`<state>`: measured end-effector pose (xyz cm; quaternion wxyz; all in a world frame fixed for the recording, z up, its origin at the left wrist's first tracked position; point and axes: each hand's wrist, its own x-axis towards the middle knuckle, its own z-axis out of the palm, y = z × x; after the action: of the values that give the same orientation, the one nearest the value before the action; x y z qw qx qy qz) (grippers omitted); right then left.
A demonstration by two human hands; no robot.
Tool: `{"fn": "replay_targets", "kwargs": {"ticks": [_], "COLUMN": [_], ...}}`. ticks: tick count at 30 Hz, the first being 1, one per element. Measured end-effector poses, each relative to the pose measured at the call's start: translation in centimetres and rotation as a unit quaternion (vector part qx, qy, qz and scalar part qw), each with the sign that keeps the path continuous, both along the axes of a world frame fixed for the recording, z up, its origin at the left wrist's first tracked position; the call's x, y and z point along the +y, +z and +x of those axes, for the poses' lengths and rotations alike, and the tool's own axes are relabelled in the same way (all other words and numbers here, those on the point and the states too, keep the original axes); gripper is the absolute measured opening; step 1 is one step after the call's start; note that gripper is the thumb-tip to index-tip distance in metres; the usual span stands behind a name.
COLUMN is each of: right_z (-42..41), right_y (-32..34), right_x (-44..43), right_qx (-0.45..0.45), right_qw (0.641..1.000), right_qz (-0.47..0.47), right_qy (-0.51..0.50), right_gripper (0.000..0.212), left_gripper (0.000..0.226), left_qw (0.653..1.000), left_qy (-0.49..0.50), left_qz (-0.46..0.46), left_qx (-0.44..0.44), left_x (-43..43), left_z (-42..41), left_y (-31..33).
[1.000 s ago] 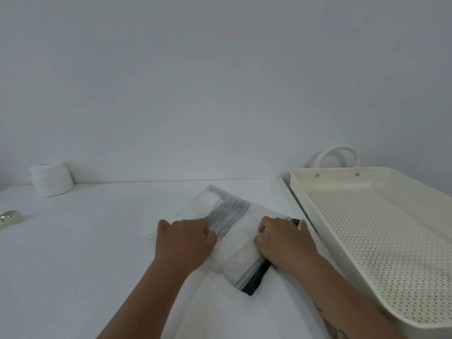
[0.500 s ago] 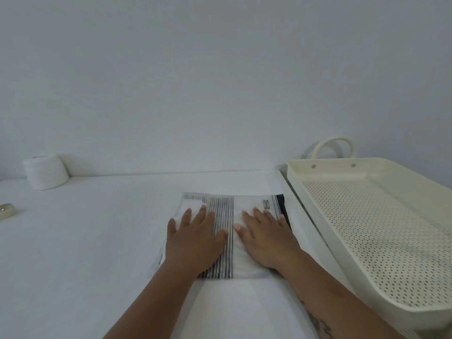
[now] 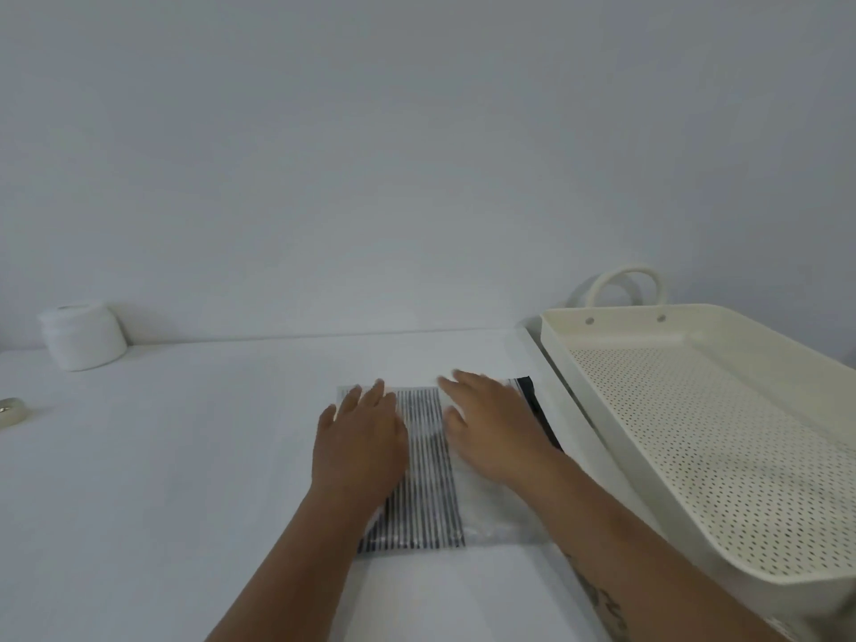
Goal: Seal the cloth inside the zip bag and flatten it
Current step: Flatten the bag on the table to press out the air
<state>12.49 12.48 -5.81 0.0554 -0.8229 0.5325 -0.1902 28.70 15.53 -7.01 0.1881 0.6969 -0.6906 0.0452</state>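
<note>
A clear zip bag [image 3: 498, 521] lies flat on the white table, its dark zip strip along the right edge. Inside it I see a white cloth [image 3: 428, 474] with a band of dark stripes down the middle. My left hand [image 3: 359, 444] lies palm down on the bag's left part, fingers spread toward the far edge. My right hand [image 3: 493, 426] presses flat on the right part, fingers slightly blurred. Neither hand grips anything. The hands hide much of the bag's upper half.
A cream perforated tray [image 3: 616, 449] with a loop handle stands right of the bag, very close to its zip edge. A white roll [image 3: 83, 335] stands at the far left by the wall. A small tape roll [image 3: 11, 410] lies at the left edge.
A second ago the bag was skewed and bunched under curled fingers; it has been turned square and laid flat. Both open palms have since slid forward over it, away from me.
</note>
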Motion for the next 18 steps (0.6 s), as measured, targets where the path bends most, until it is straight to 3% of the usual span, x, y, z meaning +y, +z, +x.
{"fn": "replay_targets", "kwargs": {"ticks": [3, 7, 13, 18], "right_z": [3.5, 5.9, 4.9, 3.3], "right_y": [0.0, -0.8, -3.7, -3.8], "right_x": [-1.3, -2.6, -3.1, -3.7], "right_qx": [0.014, 0.019, 0.072, 0.088], "right_qw": [0.998, 0.994, 0.995, 0.992], "right_qz": [0.058, 0.105, 0.064, 0.088], "right_qy": [0.028, 0.038, 0.033, -0.006], "right_gripper": [0.052, 0.048, 0.051, 0.059], "left_gripper": [0.052, 0.057, 0.055, 0.057], "left_qw": [0.997, 0.994, 0.991, 0.99], "left_qy": [-0.015, -0.027, -0.015, -0.016], "left_qz": [0.073, 0.098, 0.123, 0.131], "left_qx": [-0.033, -0.049, -0.059, -0.046], "left_x": [-0.3, -0.2, -0.7, -0.6], "left_z": [-0.2, 0.1, 0.1, 0.2], "left_y": [-0.8, -0.7, -0.9, -0.9]}}
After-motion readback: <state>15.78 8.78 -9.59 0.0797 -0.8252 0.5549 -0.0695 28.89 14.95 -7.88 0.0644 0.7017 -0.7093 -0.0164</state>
